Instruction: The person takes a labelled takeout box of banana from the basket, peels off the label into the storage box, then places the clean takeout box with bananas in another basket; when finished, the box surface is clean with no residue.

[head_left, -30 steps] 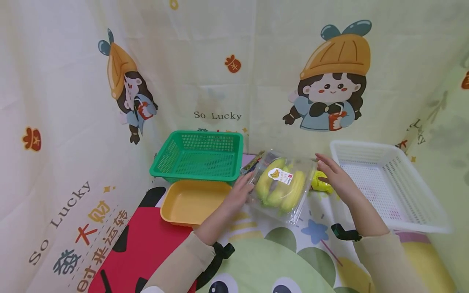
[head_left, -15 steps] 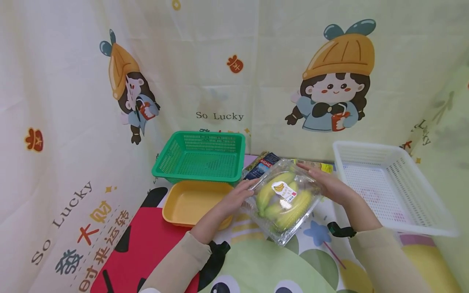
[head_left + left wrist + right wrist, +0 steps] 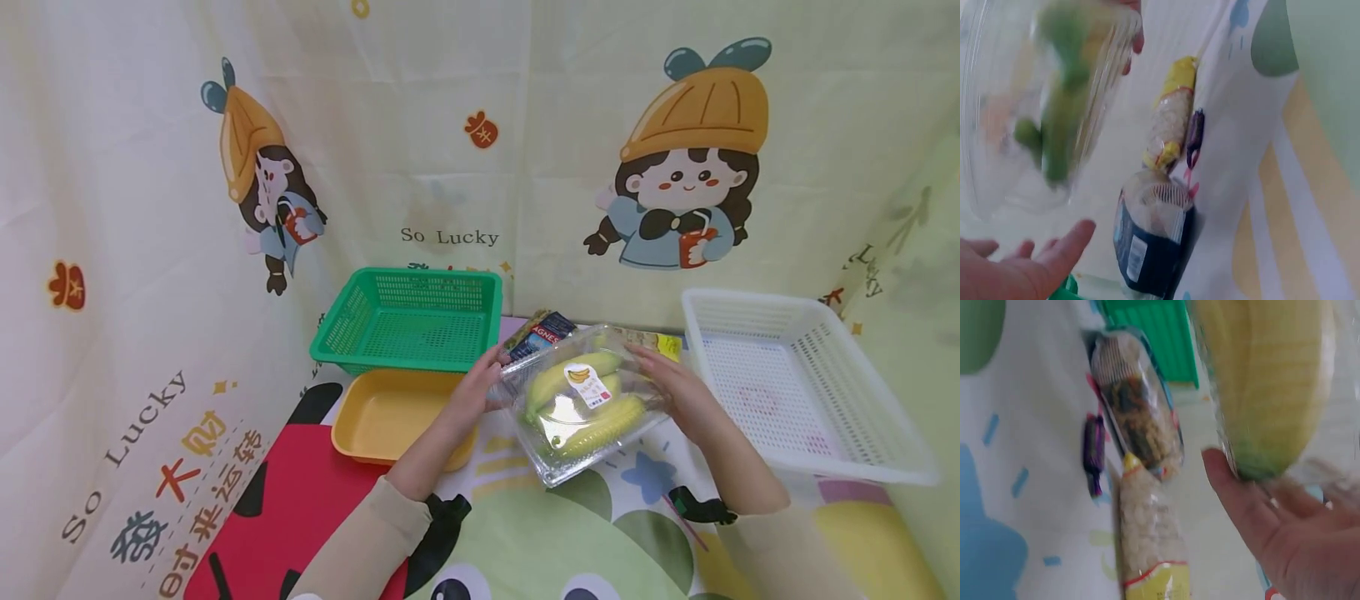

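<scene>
A clear plastic box of bananas [image 3: 585,400] with a small banana label is held tilted just above the table, between both hands. My left hand [image 3: 480,385] grips its left corner, thumb on top. My right hand [image 3: 667,385] holds the right side with fingers over the lid. In the left wrist view the box [image 3: 1035,106] is blurred above my left hand [image 3: 1022,269]. The right wrist view has a banana [image 3: 1266,381] behind the plastic, close above my right hand [image 3: 1272,531].
A green basket [image 3: 408,321] and a yellow tray [image 3: 390,412] sit to the left, a white basket [image 3: 795,379] to the right. Behind the box lie a dark blue packet [image 3: 540,332], a yellow packet [image 3: 652,340] and a small purple sweet [image 3: 1195,134]. Curtains enclose the table.
The box has turned from nearly upright to flatter, rotating clockwise. My right hand now lies on its right side instead of hovering beside it. My left hand moved slightly up along the left corner.
</scene>
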The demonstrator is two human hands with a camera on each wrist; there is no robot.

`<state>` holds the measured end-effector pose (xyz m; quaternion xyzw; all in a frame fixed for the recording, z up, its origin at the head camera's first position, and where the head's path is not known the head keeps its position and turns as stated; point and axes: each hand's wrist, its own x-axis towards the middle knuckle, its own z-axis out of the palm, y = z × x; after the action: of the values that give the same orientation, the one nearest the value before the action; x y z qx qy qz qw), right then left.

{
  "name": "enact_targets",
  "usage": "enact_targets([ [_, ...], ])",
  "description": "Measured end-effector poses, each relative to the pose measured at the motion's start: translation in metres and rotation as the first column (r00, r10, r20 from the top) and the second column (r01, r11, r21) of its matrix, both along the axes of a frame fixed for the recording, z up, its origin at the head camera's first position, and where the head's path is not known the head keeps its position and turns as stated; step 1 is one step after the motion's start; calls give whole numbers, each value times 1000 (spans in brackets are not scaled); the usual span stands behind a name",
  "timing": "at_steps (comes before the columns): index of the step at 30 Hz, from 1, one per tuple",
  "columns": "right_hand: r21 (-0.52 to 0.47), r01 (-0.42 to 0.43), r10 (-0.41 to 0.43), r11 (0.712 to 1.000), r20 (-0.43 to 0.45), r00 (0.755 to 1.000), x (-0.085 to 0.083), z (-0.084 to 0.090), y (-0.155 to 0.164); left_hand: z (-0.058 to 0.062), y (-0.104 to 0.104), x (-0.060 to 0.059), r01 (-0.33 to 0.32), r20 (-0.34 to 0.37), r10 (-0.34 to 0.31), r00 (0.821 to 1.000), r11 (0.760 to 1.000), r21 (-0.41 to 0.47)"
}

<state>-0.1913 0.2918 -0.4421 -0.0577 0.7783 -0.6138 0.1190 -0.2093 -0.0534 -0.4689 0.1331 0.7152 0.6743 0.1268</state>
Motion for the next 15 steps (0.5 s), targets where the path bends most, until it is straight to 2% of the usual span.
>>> enact_targets([
  [3, -57, 105, -105, 993, 16, 994, 12, 1, -7, 3, 1, 5, -99, 46, 97, 994, 994, 46],
  [6, -109, 220, -217, 969, 39, 975, 24, 2, -20, 5, 4, 10, -149, 90, 143, 986, 987, 61],
  [11, -168, 366, -363, 915, 48, 930, 41, -1, -46, 8, 12, 16, -153, 115, 149, 982, 988, 28],
  [15, -147, 415, -416, 898, 29, 909, 52, -5, -60, 6, 15, 17, -156, 123, 151, 981, 987, 34],
])
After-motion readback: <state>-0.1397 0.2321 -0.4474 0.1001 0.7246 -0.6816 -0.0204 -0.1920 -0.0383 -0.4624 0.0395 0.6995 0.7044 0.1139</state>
